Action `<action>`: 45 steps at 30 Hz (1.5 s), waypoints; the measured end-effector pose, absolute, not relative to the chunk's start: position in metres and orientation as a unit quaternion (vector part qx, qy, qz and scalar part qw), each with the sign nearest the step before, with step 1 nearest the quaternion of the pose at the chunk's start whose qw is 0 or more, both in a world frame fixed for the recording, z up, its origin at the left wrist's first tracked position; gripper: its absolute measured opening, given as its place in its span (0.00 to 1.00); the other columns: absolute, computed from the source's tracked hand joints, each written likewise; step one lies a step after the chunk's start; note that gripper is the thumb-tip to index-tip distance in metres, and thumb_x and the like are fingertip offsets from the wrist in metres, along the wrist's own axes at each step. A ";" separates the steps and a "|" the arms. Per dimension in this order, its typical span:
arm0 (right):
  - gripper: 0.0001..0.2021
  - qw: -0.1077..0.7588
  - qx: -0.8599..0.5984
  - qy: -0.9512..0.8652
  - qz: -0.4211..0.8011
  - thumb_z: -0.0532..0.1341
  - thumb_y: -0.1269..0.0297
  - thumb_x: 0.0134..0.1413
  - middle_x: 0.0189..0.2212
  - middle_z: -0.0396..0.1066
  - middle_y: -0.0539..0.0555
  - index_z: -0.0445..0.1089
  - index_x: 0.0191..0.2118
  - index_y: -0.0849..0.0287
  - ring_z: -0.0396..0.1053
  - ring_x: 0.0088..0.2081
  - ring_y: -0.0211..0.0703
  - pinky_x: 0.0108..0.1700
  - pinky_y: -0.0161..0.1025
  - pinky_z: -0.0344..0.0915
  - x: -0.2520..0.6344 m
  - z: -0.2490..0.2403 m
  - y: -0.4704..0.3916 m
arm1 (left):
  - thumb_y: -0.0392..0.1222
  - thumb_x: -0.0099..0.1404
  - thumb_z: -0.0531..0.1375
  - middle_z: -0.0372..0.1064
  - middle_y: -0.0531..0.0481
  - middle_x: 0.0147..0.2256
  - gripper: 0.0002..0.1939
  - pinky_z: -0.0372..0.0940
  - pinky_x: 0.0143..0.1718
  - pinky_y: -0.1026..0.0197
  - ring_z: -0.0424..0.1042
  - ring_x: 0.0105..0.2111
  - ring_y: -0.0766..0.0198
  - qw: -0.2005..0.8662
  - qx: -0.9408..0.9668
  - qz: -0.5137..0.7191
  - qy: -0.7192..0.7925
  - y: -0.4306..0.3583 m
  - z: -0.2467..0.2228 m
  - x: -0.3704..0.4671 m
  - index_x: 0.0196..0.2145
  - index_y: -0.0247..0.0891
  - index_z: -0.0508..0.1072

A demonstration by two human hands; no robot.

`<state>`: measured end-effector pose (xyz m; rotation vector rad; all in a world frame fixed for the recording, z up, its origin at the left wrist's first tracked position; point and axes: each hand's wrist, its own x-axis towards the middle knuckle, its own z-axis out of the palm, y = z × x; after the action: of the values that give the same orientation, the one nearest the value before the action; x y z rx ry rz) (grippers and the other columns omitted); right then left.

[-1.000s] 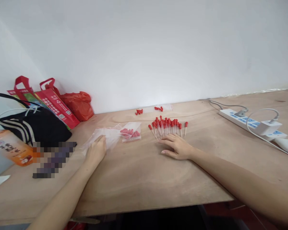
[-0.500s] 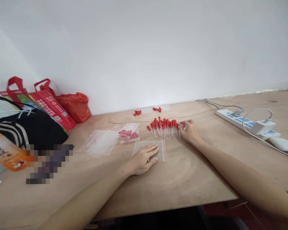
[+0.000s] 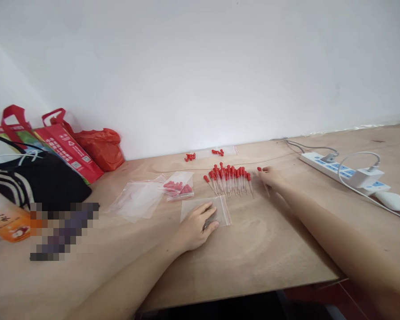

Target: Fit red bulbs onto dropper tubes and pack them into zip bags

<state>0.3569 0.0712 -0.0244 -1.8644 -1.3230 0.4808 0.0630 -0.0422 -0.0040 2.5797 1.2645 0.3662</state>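
Observation:
My left hand point(image 3: 196, 226) lies with its fingers stretched out on a clear zip bag point(image 3: 224, 212), which is flat on the table. Beyond the bag is a close cluster of glass droppers point(image 3: 231, 173) with red rubber bulbs, lying side by side with their tips toward me. Just right of the cluster, my right hand point(image 3: 272, 178) is closed on one dropper point(image 3: 259, 169). Its red bulb shows past the fingertips, and its thin tube points down toward me. The fingers cover part of it.
Left of the droppers lie more clear bags point(image 3: 140, 202) and a bag of red bulbs point(image 3: 178, 187). Loose red bulbs point(image 3: 190, 157) sit near the wall. A power strip point(image 3: 340, 169) with cables is at right; shopping bags point(image 3: 68, 151) and a black bag point(image 3: 56, 182) stand at left.
My right hand has moved right, away from the cluster, with a dropper in its fingers. My left hand has shifted slightly left and toward me on the bag.

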 end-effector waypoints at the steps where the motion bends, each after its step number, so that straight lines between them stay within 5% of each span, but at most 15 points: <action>1: 0.13 0.416 -0.716 -0.518 0.215 0.53 0.59 0.46 0.22 0.66 0.56 0.66 0.34 0.63 0.66 0.28 0.45 0.28 0.38 0.61 0.357 -0.022 0.068 | 0.49 0.61 0.50 0.56 0.42 0.54 0.23 0.54 0.53 0.51 0.56 0.54 0.55 0.111 0.885 0.134 0.433 -0.042 -0.003 0.062 0.51 0.36 0.62; 6: 0.13 0.525 -0.605 -0.507 0.318 0.49 0.57 0.48 0.21 0.62 0.49 0.63 0.35 0.58 0.63 0.23 0.35 0.27 0.34 0.61 0.333 -0.011 0.041 | 0.51 0.56 0.56 0.53 0.44 0.55 0.27 0.48 0.56 0.49 0.51 0.55 0.53 0.089 0.897 0.145 0.409 -0.036 0.002 0.056 0.52 0.39 0.61; 12: 0.14 0.661 -0.409 -0.400 0.485 0.61 0.54 0.36 0.20 0.62 0.45 0.59 0.28 0.56 0.59 0.19 0.31 0.22 0.32 0.57 0.292 -0.019 0.017 | 0.54 0.58 0.52 0.48 0.46 0.58 0.30 0.45 0.57 0.49 0.47 0.58 0.56 0.142 0.894 0.109 0.410 -0.032 0.003 0.054 0.56 0.40 0.54; 32: 0.18 0.629 -0.443 -0.400 0.498 0.58 0.59 0.41 0.21 0.62 0.42 0.50 0.37 0.53 0.64 0.19 0.34 0.23 0.34 0.61 0.275 -0.025 0.001 | 0.54 0.58 0.52 0.48 0.46 0.57 0.30 0.45 0.57 0.48 0.47 0.57 0.57 0.149 0.887 0.108 0.423 -0.035 0.005 0.055 0.55 0.41 0.55; 45: 0.19 0.593 -0.433 -0.382 0.561 0.63 0.60 0.35 0.19 0.65 0.43 0.52 0.32 0.55 0.66 0.20 0.35 0.26 0.35 0.62 0.268 -0.020 -0.008 | 0.53 0.58 0.53 0.49 0.46 0.57 0.30 0.45 0.57 0.49 0.48 0.57 0.57 0.149 0.887 0.109 0.423 -0.034 0.004 0.055 0.56 0.39 0.55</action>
<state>0.2677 -0.0082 -0.0196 -1.0072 -0.8892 1.3050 0.0549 -0.0343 0.0044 2.5507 1.2152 0.3125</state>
